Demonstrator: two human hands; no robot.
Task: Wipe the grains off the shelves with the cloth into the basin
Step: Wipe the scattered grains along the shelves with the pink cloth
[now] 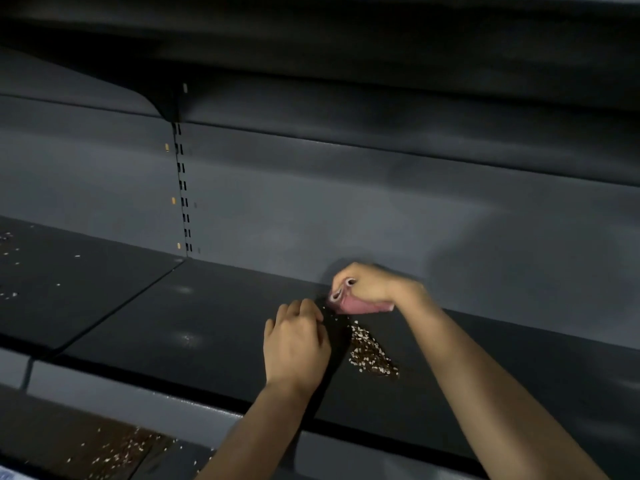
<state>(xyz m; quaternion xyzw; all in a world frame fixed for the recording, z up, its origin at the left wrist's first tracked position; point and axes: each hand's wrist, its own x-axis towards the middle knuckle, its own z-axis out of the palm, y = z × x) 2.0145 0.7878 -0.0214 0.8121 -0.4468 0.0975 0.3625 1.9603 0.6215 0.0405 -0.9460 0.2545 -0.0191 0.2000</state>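
Dark shelf [207,327] bears our gathered grains [372,355], more lying unswept leftward and below. Our right hand [374,284] grips the cloth [353,304]; our left hand [294,344] curls beside, seemingly empty. No basin shows.

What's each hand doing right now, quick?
Left hand: fingers curled on the shelf beside the grain pile; whether it holds anything cannot be told.
Right hand: gripping the bunched pink cloth near the back wall.
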